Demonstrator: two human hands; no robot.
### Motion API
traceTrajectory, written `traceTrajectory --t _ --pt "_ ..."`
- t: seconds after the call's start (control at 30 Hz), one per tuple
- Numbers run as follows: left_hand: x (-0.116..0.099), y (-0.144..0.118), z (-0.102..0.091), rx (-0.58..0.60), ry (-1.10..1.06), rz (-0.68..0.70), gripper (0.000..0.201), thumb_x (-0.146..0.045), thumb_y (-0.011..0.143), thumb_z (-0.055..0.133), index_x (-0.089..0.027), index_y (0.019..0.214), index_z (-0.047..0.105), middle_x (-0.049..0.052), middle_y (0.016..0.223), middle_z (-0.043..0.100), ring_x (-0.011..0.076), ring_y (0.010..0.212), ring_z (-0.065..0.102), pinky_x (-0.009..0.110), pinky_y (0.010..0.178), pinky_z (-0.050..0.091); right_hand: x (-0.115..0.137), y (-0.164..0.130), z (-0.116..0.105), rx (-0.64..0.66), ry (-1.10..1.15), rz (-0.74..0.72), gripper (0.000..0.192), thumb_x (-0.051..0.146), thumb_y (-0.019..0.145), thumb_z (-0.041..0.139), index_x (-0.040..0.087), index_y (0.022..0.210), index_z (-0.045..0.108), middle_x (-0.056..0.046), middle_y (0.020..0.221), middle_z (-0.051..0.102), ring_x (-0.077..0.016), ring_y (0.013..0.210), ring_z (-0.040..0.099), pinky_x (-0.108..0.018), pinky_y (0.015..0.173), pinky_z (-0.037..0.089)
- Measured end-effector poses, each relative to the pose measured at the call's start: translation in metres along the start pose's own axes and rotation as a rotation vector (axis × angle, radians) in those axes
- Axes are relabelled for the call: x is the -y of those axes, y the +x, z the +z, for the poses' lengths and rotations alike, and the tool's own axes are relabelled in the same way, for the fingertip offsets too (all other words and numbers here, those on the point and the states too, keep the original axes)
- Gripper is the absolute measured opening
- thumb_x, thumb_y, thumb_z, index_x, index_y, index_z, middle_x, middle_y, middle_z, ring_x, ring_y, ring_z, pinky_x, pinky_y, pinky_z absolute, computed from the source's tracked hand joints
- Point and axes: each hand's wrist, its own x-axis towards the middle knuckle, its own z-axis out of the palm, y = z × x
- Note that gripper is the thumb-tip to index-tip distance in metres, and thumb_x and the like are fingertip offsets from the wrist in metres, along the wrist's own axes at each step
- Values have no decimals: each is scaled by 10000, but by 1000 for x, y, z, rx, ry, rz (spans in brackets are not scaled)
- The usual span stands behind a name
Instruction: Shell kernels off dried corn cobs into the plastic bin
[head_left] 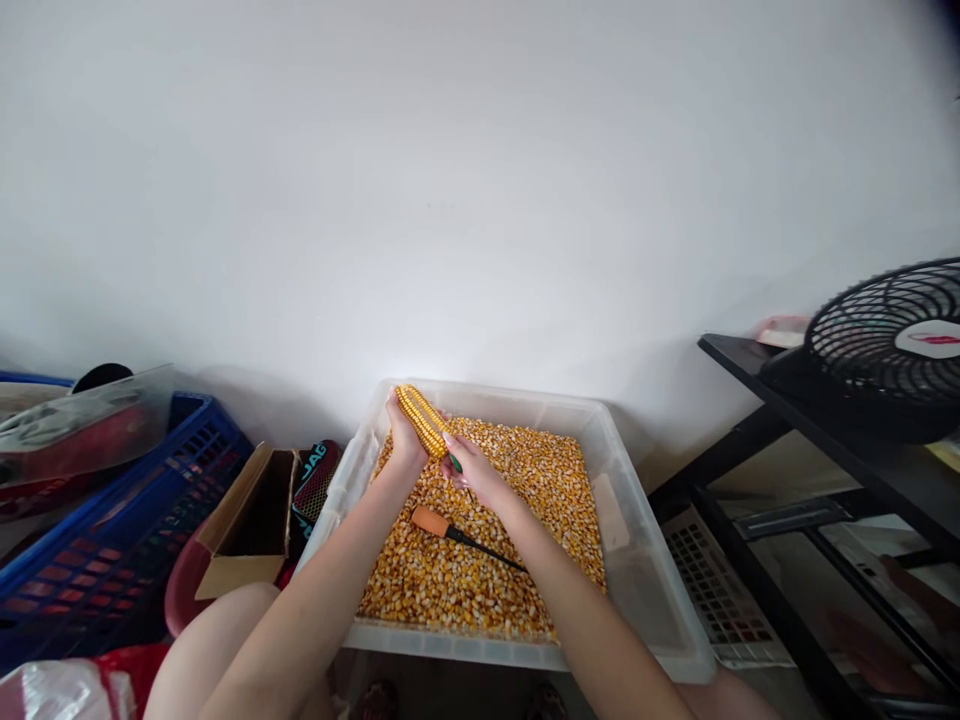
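An ear of corn with rows of yellow kernels lies tilted in my left hand, whose fingers wrap round its left side. My right hand is closed at the ear's lower end. A small green-handled tool shows between its fingers; the rest of that tool is mostly hidden. Below both hands, loose corn kernels fill much of a clear plastic bin. On the kernels rests a tool with an orange handle and a dark shaft, partly covered by my right forearm.
To the left are a blue plastic crate, an open cardboard box and a dark mesh item. A black fan stands on a black table at the right. Behind the bin rises a white wall.
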Motion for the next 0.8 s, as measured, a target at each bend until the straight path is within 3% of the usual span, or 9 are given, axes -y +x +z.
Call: traceTrajectory --t 0.3,0.53,0.67,0.73,0.8 --pt "6 -1 -1 -96 -101 84 514 -645 809 301 -192 747 536 46 557 574 235 699 651 340 648 522 -4 1 9 -151 -35 -120 370 597 783 482 235 824 545 58 506 411 -103 414 342 -235 376 230" --pt "16 -7 1 -110 -138 187 499 -629 806 385 -178 894 579 22 611 619 177 536 618 285 565 514 -23 14 17 -319 40 -206 440 625 816 387 248 943 575 -14 695 583 -188 654 555 -278 481 399" --pt "17 -10 2 -112 -46 178 589 -684 769 386 -138 891 571 30 571 598 181 509 602 289 546 495 -36 19 15 -375 0 -245 421 591 843 360 257 1002 562 -42 906 626 -193 836 583 -286 587 456" --pt "17 -11 2 -124 -21 183 600 -696 761 379 -142 894 568 22 563 589 184 512 602 295 551 494 -40 20 13 -402 -33 -255 392 568 851 366 257 980 566 -45 927 624 -192 849 581 -287 599 457" --pt "16 -10 1 -110 -22 90 613 -710 759 357 -156 912 570 17 573 590 187 539 612 299 576 499 -42 20 11 -420 -54 -249 356 543 857 378 254 935 570 -43 889 622 -187 807 578 -282 583 449"
